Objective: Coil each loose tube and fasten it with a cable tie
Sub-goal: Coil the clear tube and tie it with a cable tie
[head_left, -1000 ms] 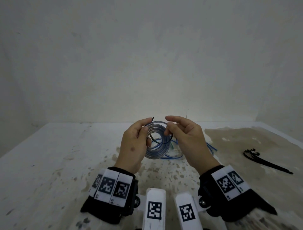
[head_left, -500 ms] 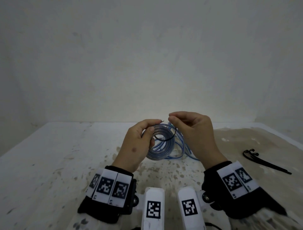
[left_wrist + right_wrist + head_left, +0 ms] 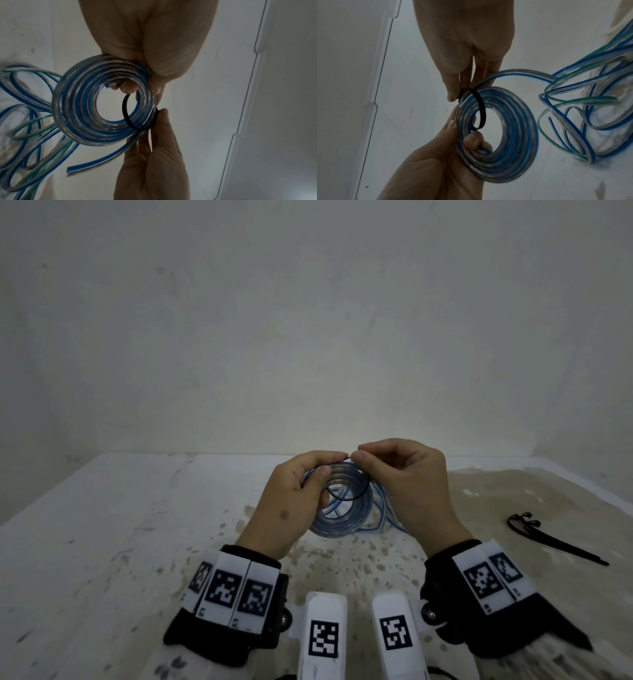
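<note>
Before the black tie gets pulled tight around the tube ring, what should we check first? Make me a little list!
1. Left hand grips the coiled tube: ok.
2. Cable tie loops round the coil's whole bundle, through its middle: ok.
3. Right hand pinches the tie at the coil's edge: ok.
4. Tie's tip threaded through its head: cannot tell, fingers hide it.
5. Coil's loose tail tucked in: not ok, it sticks out.
6. Spare ties lie ready on the table: ok.
</note>
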